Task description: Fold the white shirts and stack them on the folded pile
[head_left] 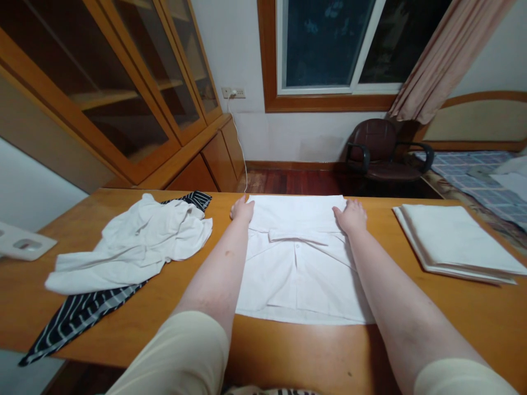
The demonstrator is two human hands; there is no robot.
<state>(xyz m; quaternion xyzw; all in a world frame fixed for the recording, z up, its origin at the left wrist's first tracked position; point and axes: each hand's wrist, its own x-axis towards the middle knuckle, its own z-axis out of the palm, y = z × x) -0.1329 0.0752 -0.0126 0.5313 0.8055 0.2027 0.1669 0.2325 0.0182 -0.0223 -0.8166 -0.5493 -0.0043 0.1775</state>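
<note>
A white shirt (300, 263) lies flat and partly folded on the wooden table (263, 351), its far edge near the table's back edge. My left hand (242, 209) grips the shirt's far left corner with fingers curled over the cloth. My right hand (351, 215) grips the far right corner the same way. Both forearms stretch out along the shirt's sides.
A crumpled white garment (135, 241) lies on a black-and-white striped cloth (78, 312) at the left. A stack of folded white garments (453, 241) sits at the right. A white object (20, 241) rests at the far left edge. A brown chair (382, 153) stands beyond the table.
</note>
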